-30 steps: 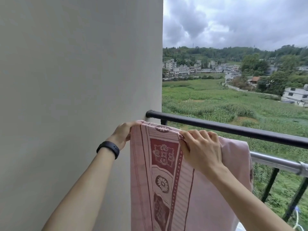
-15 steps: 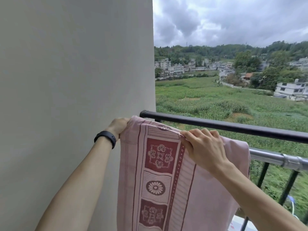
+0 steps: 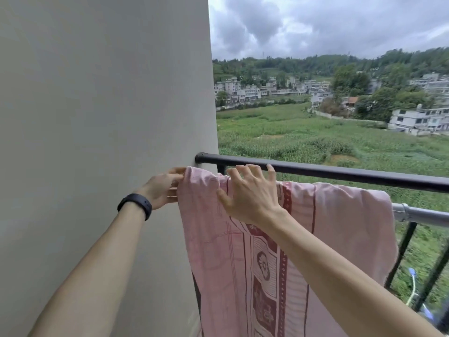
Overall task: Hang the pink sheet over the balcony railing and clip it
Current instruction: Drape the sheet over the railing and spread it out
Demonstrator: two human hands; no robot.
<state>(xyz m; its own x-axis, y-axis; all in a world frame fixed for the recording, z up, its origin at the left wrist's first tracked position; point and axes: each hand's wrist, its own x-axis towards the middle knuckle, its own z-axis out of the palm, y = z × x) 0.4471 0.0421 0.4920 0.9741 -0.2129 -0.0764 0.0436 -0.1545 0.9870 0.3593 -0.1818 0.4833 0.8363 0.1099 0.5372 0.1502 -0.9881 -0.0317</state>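
Evidently the hanging step is in hand: from the head view, the pink patterned cotton sheet lies draped over the silver metal pole just beneath the black tubular balcony rail. The left hand pinches its wall-side edge; the right hand rests on the fold, fingers spread apart. Next, probably, smoothing it along, then clipping; no clip shows. The beige wall crowds the left edge.

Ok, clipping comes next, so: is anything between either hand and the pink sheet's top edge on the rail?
Nothing visible. The left hand pinches the pink sheet at its wall-side edge, and the right hand touches its top fold. The black railing runs behind them, not between. No clip shows.
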